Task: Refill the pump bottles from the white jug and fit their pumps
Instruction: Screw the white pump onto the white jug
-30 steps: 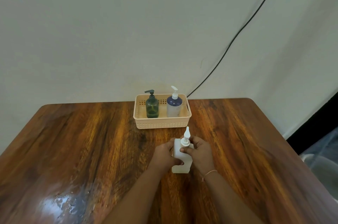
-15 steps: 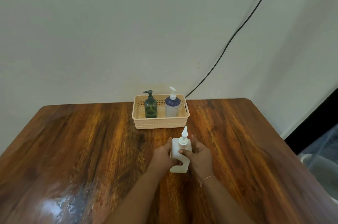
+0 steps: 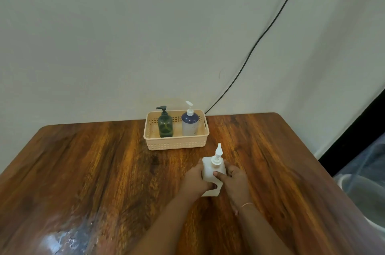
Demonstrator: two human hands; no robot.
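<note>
A white jug [image 3: 210,171] with a white pump head [image 3: 217,155] stands upright on the wooden table [image 3: 104,171]. My left hand [image 3: 194,179] grips its left side and handle. My right hand [image 3: 234,177] grips its right side, thumb across the front. Behind it a beige basket [image 3: 177,143] holds a dark green pump bottle [image 3: 165,123] with a black pump and a blue-topped pump bottle [image 3: 190,122] with a white pump, both upright.
The basket sits at the table's back edge against a pale wall. A black cable [image 3: 256,44] runs up the wall. A pale bin [image 3: 366,194] stands off the table's right edge. A wet glossy patch [image 3: 62,238] shows front left.
My right hand has dropped from the pump collar to the jug's body. The jug has stayed upright in about the same spot.
</note>
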